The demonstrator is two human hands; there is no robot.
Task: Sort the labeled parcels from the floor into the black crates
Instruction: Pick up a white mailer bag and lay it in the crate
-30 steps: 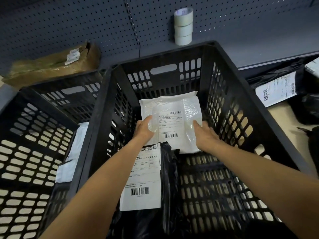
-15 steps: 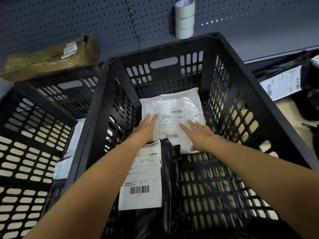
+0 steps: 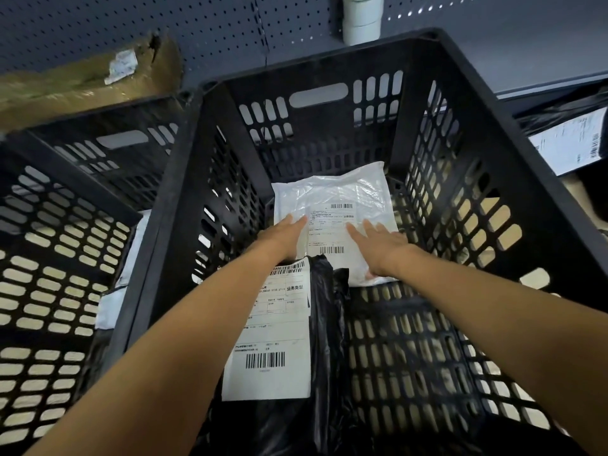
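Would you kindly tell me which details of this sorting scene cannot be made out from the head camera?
- Fine print on the white parcel: too small, partly covered by the left hand and right hand.
- Roll stack: top cut off by the upper edge.
- Label of the floor parcel: blurred, cut by the right edge.
- Black parcel: near end leaves the bottom edge.
- Left crate: contents mostly behind its wall.

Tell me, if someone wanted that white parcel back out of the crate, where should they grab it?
Probably by its two side edges, coming straight down from above. The white parcel lies flat on the crate floor near the far wall, and the black parcel covers its near edge, so the sides look freest.
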